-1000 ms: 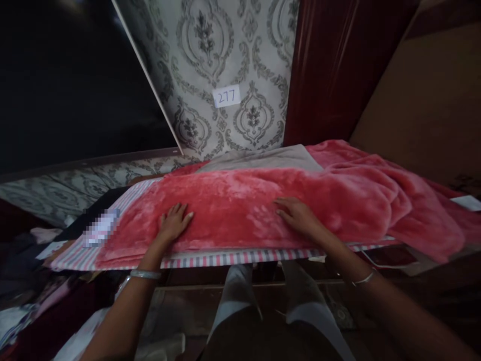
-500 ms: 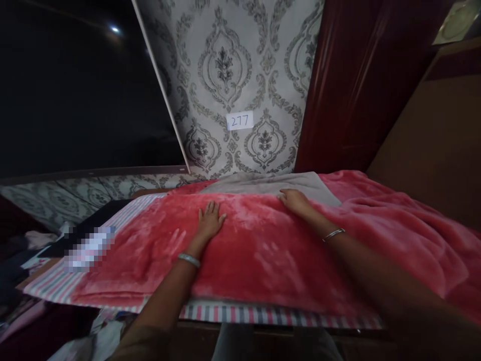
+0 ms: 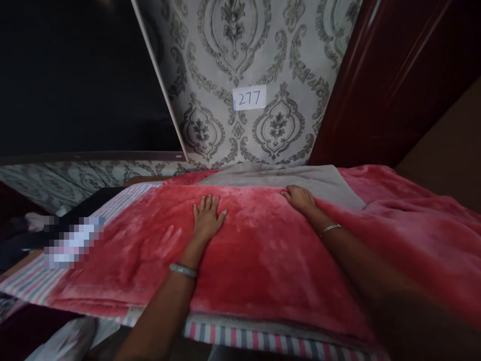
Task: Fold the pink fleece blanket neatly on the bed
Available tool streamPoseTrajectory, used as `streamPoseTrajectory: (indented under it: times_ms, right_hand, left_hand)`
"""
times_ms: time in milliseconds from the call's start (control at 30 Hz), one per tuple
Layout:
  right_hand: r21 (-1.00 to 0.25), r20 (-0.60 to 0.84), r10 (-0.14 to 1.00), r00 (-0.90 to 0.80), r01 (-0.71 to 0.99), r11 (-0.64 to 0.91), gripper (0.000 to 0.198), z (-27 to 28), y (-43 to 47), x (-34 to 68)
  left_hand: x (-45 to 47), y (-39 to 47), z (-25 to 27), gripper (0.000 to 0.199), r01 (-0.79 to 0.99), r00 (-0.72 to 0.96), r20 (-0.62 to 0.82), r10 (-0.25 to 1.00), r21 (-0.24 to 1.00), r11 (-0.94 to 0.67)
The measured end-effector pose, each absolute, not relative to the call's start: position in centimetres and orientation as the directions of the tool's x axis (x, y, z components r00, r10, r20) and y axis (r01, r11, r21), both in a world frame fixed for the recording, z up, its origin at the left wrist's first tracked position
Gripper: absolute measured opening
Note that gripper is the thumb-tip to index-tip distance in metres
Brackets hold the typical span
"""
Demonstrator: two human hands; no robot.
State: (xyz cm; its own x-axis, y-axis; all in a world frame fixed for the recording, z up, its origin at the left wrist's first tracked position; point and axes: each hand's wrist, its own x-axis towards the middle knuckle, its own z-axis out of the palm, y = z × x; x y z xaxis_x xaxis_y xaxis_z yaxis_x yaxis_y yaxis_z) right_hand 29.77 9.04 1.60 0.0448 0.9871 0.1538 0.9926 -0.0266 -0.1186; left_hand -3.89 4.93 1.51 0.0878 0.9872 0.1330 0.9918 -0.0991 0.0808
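Note:
A red plush blanket [image 3: 240,271] lies folded over a striped cloth [image 3: 225,337] in front of me. My left hand [image 3: 207,218] rests palm down on the blanket with its fingers spread. At the far folded edge, my right hand [image 3: 299,198] has its fingers curled over the blanket's rim, pinching it. Just beyond that edge shows a grey layer [image 3: 278,175], the blanket's underside or another cloth. More of the red blanket [image 3: 421,215] spreads loosely to the right.
A large dark screen [image 3: 82,80] stands at the left. Patterned wallpaper with a paper marked 277 [image 3: 249,98] is behind. A dark red glossy panel [image 3: 387,85] rises at the right. Several cloths [image 3: 71,336] lie low at the left, and a blurred patch covers part of the striped cloth.
The view has moved closer and shifted slightly. My left hand stays flat with fingers more spread. My right hand's fingers have curled in at the blanket's far edge.

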Motion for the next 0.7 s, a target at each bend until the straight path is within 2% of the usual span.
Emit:
streamPoseTrajectory:
  times_ms: [267, 333, 400, 500, 567, 700]
  right_hand:
    - [-0.185, 0.111, 0.993, 0.045, 0.982, -0.024, 0.033, 1.0, 10.6, 31.6]
    - [-0.188, 0.156, 0.987, 0.037, 0.982, -0.008, 0.036, 1.7, 9.6, 30.8]
    - [-0.176, 0.25, 0.968, -0.037, 0.981, 0.083, 0.045, 2.6, 7.2, 29.2]
    - [-0.129, 0.309, 0.905, -0.291, 0.93, 0.343, 0.055, 3.0, 2.2, 26.5]
    - [-0.115, 0.233, 0.885, -0.403, 0.892, 0.437, 0.058, 2.3, -0.7, 25.4]
    - [-0.139, 0.068, 0.908, -0.413, 0.898, 0.418, 0.06, 0.2, -3.2, 25.7]
  left_hand:
    - [-3.2, 5.1, 1.1, 0.07, 0.989, 0.105, 0.096, 0.99, 0.096, -0.114]
    - [-3.2, 5.3, 0.9, 0.071, 0.987, 0.112, 0.092, 0.989, 0.103, -0.122]
    - [-3.3, 5.4, 0.7, 0.071, 0.985, 0.123, 0.092, 0.988, 0.111, -0.133]
    - [-3.4, 5.6, 0.5, 0.072, 0.981, 0.138, 0.115, 0.984, 0.121, -0.152]
    - [-3.4, 5.5, 0.5, 0.072, 0.979, 0.14, 0.131, 0.981, 0.126, -0.157]
    - [-3.2, 5.3, 0.9, 0.072, 0.981, 0.126, 0.136, 0.983, 0.129, -0.144]
